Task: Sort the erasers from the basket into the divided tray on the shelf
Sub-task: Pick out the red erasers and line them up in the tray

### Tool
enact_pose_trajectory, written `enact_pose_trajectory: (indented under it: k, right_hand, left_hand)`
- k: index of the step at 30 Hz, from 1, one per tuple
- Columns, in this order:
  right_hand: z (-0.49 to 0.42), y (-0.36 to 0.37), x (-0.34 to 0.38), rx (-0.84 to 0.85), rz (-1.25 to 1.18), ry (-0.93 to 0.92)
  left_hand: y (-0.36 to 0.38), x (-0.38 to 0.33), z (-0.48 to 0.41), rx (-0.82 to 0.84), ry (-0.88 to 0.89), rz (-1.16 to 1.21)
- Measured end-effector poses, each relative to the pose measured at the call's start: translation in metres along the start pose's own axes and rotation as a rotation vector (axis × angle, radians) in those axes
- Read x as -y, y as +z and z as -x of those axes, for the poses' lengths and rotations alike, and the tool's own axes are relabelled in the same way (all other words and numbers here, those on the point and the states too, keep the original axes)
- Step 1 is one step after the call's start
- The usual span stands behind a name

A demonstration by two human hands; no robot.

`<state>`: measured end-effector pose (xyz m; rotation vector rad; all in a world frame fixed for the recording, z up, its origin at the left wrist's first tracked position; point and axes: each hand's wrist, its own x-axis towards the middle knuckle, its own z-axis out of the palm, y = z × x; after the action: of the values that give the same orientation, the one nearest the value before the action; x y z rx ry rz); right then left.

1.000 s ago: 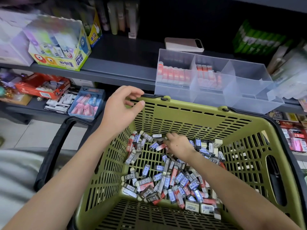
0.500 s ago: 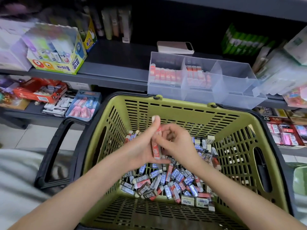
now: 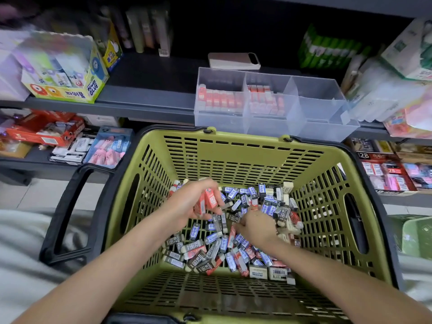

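While the left hand [image 3: 194,206] hangs just above the heap, it's clenched round a small bunch of red-sleeved erasers [image 3: 208,200]. Its fingers curl over them and the erasers sit side by side in the grip. Their long axes run near to far, with the far ends tipped up toward the shelf [image 3: 149,108] ahead. Just to its right and a touch lower, the right hand [image 3: 257,226] is down in the stock, knuckles up, fingers curled and buried among the sleeves. It's touching plenty, but whether it has actually pinched one I cannot tell. Under and around both hands lies the pile of erasers [image 3: 224,244] on the floor of the green basket [image 3: 233,139]. Blue, black and red sleeves lie flat there, with long axes pointing every which way and no common heading. Beyond the hands, past the basket's far rim, the clear divided tray [image 3: 327,127] sits on the shelf edge. Ahead of the left hand, in the tray's left compartment, is a row of red erasers [image 3: 218,100], packed side by side with long axes parallel. Ahead of the right hand, the middle compartment holds a second red batch [image 3: 265,102], lined up the same way. Whether those stand on end or lie flat is hard to make out through the plastic.
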<state>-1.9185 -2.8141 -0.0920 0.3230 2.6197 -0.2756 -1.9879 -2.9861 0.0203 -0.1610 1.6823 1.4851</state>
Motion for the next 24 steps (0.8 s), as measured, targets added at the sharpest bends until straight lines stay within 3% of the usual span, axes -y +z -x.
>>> enact_pose_trajectory:
  k: [4, 12, 17, 20, 24]
  right_hand:
    - [-0.003, 0.024, 0.0, -0.229, 0.11, -0.036]
    - [0.006, 0.038, -0.013, -0.235, 0.421, -0.292]
    - [0.003, 0.038, 0.0, -0.267, 0.192, -0.109]
    - [-0.002, 0.031, 0.005, -0.187, 0.105, 0.032]
    - [-0.008, 0.043, 0.019, -0.137, -0.048, 0.041]
  left_hand:
    - [-0.004, 0.0, -0.003, 0.017, -0.093, 0.187]
    - [-0.006, -0.005, -0.002, 0.186, -0.102, 0.266]
    - [-0.008, -0.005, -0.005, 0.181, -0.059, 0.351]
    - [-0.009, -0.005, -0.006, 0.171, -0.048, 0.354]
    - [-0.009, -0.005, -0.008, 0.162, -0.027, 0.303]
